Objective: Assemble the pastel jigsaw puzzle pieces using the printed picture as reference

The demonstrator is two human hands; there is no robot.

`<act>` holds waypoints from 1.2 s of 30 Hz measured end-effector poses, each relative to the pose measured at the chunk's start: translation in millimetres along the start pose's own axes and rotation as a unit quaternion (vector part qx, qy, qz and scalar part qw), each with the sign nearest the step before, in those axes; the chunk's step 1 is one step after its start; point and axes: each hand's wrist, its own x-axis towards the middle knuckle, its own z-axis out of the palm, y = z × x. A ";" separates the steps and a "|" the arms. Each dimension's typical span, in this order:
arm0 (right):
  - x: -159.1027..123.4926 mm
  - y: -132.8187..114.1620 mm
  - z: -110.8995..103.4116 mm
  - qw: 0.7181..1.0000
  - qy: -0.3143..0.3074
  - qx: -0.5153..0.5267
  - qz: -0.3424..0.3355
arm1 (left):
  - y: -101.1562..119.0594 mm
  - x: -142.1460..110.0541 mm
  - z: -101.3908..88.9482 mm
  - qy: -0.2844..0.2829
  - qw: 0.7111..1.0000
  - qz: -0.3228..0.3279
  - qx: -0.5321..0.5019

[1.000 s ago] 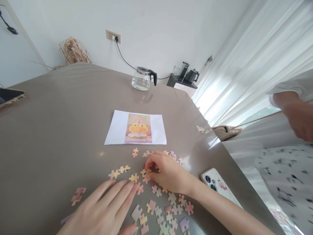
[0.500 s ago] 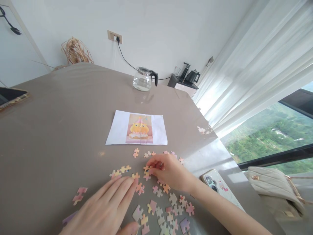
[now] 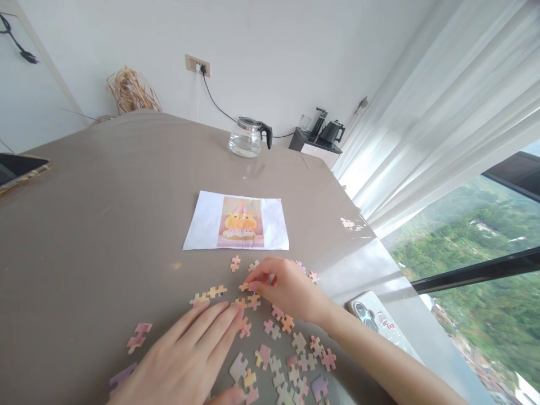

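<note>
I see a small orange cardboard puzzle piece [image 3: 243,287] just above the grey tabletop's [image 3: 126,225] loose pieces, pinched between thumb and forefinger of my right hand [image 3: 284,287], its forearm slanting in from lower right. My left hand [image 3: 181,354] lies palm down, fingers extended together, gripping nothing visible.

Two bare hands, one left hand [image 3: 181,354] and one right hand [image 3: 287,287], share one table [image 3: 126,197] with more than twenty puzzle pieces [image 3: 299,342]; some are partly covered or cut off by the frame, so an exact total cannot be told. There is one paper sheet [image 3: 274,222] bearing one printed picture [image 3: 240,222], one glass pot [image 3: 245,140] and two phones [image 3: 375,320], one toward each side. Beyond are one wall socket plate [image 3: 191,63], three plugs [image 3: 28,57], two plugged in and one hanging, one black kettle [image 3: 330,131] and one bundle of dried strands [image 3: 131,90].
</note>
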 end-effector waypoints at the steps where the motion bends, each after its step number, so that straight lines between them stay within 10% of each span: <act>1: 2.0 -1.5 0.5 1.000 -0.002 0.003 0.003 | 0.4 0.6 0.0 -0.002 1.000 0.002 -0.001; 36: 6.1 1.9 4.9 0.999 -0.023 -0.013 -0.026 | 2.9 -7.2 8.5 -0.039 0.999 0.004 -0.008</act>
